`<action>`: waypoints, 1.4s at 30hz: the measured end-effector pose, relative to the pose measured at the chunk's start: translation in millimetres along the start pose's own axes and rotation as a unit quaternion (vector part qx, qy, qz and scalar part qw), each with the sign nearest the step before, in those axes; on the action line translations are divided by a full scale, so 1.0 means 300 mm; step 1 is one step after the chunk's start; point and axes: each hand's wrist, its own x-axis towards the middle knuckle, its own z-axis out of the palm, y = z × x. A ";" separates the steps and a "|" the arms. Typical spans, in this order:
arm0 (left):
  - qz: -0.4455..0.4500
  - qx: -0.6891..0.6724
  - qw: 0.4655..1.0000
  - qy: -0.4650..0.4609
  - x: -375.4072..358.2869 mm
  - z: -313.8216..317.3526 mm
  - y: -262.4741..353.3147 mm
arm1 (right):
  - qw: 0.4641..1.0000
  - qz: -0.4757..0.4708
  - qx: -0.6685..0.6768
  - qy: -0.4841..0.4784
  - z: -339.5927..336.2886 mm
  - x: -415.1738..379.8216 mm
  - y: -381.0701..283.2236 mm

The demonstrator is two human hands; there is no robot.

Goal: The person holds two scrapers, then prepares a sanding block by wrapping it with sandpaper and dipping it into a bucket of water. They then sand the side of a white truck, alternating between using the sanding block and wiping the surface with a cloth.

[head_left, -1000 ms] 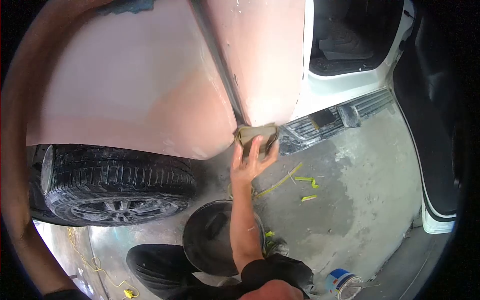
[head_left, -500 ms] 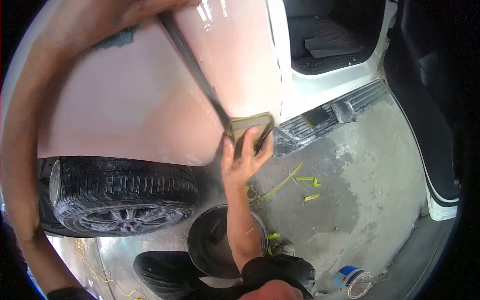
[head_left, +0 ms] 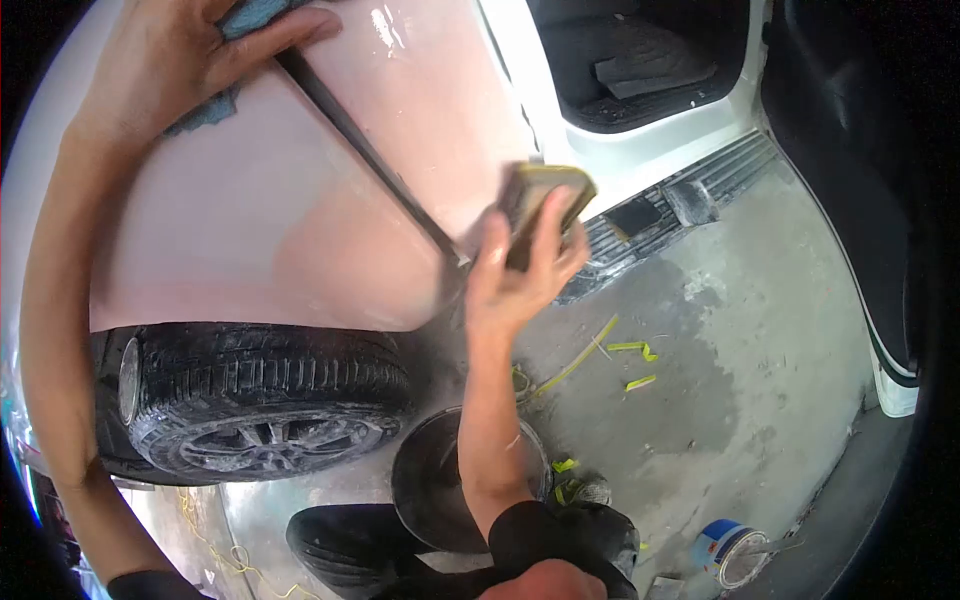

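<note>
My right hand [head_left: 520, 275] grips a sanding block [head_left: 550, 180] with a pale worn face and a yellowish edge, slightly blurred by motion. It is at the lower edge of the pinkish car panel [head_left: 420, 110], near the door opening; whether it touches is not clear. At the upper left, my left hand [head_left: 190, 60] is closed around a wet-looking blue cloth [head_left: 205, 115] against the whitish-pink panel [head_left: 190, 240]. A dark slanting strip [head_left: 365, 150] divides the two painted areas.
Below the panel is a dusty tyre [head_left: 270, 360]. A black tub [head_left: 420, 500] stands by my knee, a paint can [head_left: 740, 555] at the lower right. Yellow tape scraps [head_left: 640, 383] lie on the concrete. A running board [head_left: 670, 210] and open door [head_left: 850, 190] are to the right.
My right hand has moved up and to the right with the sanding block, away from the lower end of the dark strip. My left hand has shifted left, and more blue cloth shows.
</note>
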 end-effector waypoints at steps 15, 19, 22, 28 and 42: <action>-0.020 -0.092 0.995 -0.037 0.004 -0.046 -0.017 | 0.999 -0.006 -0.003 -0.053 -0.040 -0.083 -0.039; -0.040 -0.109 0.993 -0.037 0.011 -0.043 -0.001 | 0.999 0.025 0.020 -0.042 -0.048 -0.007 0.002; -0.059 -0.118 0.990 -0.049 0.019 -0.052 0.005 | 0.997 0.069 0.018 0.022 -0.043 0.083 0.009; -0.048 -0.117 0.992 -0.009 0.046 -0.050 0.034 | 0.996 0.003 0.000 -0.091 -0.076 -0.013 0.001; -0.059 -0.116 0.991 -0.025 0.050 -0.065 0.039 | 0.997 0.064 -0.003 -0.039 -0.053 0.137 -0.032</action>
